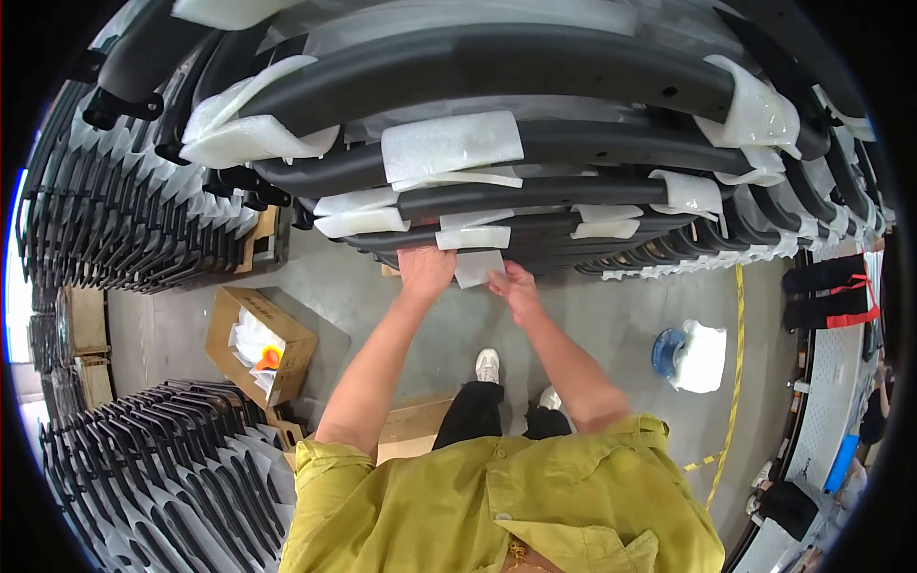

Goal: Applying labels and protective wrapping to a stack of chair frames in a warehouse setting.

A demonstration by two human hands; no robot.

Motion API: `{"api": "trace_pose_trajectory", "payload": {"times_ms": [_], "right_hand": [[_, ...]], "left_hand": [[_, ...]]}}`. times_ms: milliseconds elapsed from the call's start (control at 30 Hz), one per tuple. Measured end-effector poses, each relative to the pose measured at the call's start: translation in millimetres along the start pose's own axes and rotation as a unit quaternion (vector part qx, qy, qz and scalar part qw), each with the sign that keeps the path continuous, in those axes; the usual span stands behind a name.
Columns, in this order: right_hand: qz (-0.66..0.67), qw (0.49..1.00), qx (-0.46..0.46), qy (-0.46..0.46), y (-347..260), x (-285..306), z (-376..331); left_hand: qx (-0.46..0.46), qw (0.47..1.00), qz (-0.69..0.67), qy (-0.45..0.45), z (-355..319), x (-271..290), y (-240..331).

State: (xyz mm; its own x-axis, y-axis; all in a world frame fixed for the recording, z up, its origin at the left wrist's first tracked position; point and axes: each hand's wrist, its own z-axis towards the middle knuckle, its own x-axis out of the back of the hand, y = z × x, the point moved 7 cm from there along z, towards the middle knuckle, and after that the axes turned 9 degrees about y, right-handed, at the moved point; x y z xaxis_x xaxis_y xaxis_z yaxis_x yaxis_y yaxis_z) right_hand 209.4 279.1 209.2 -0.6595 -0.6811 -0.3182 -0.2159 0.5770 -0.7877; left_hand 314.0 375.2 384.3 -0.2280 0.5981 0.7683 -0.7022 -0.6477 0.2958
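My right hand [517,290] pinches the lower right corner of a small white foam sheet [478,269] between thumb and fingers. The sheet hangs just below the lowest black curved frame [535,229] of a stack. My left hand [427,269] is up against that frame, left of the sheet; its fingertips are hidden by the frame, so its grip does not show. Right above the sheet, a white foam pad [474,238] is wrapped on the frame. More foam pads, such as a larger one [452,148], sit on the frames higher up.
A cardboard box [225,334] with white sheets and an orange tape dispenser [270,358] stands on the left. Racked black frames [172,468] fill the left side. On the right, a roll of white foam [700,356] rests by a blue round base [668,353], near yellow floor tape [732,382].
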Motion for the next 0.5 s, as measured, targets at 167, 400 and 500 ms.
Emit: {"api": "trace_pose_trajectory", "payload": {"times_ms": [167, 400, 500], "right_hand": [[0.061, 0.997, -0.048, -0.024, 6, -14, -20], [0.025, 0.988, -0.143, -0.047, 17, -26, -33], [0.053, 0.988, -0.138, -0.04, 3, -29, -33]], "left_hand": [[0.083, 0.994, -0.06, 0.039, -9, 6, -7], [0.088, 0.995, -0.041, -0.01, -17, -3, -13], [0.13, 0.989, -0.05, -0.043, -21, -5, -11]]}}
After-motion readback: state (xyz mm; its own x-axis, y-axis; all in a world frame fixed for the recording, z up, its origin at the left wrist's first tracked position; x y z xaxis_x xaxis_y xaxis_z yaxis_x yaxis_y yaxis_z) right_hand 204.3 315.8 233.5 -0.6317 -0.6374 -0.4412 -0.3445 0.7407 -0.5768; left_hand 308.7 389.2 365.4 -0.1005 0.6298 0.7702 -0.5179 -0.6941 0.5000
